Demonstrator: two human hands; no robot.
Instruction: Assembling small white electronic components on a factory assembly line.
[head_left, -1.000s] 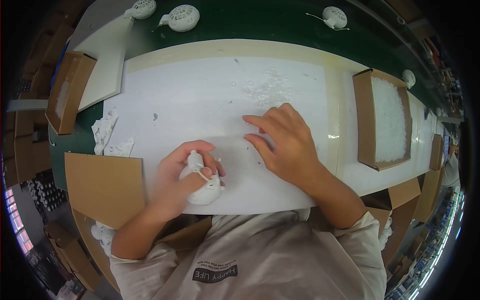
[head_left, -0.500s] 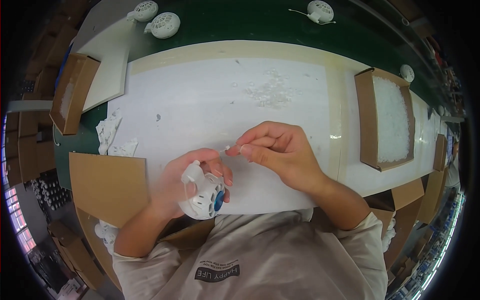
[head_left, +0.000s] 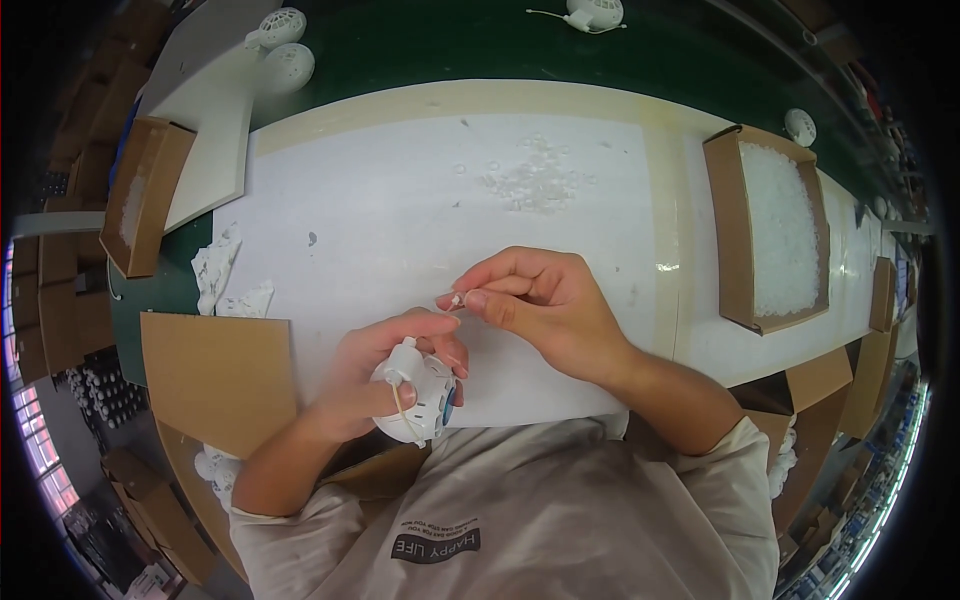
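My left hand (head_left: 385, 365) is wrapped round a small white fan (head_left: 425, 405) with a slotted, rounded housing, low in front of my body. Only an edge of its blue centre (head_left: 450, 400) shows, on the right side. A thin cream cord (head_left: 401, 403) loops over the fan's near side. Just above the fan, my right hand (head_left: 545, 310) is closed in a pinch on a tiny whitish piece (head_left: 458, 299). The left fingertips come up close to that piece; whether they touch it I cannot tell.
Small clear pieces (head_left: 535, 180) lie scattered on the white work surface (head_left: 400, 220). An open cardboard box (head_left: 735, 240) full of clear pieces stands at right, a smaller box (head_left: 160, 195) at left. White fans (head_left: 597, 12) sit on the green surface (head_left: 430, 50) beyond.
The fan in my left hand has turned, hiding most of its blue centre. My right hand has come slightly left, nearer the left fingers. Fans on the green surface have shifted left.
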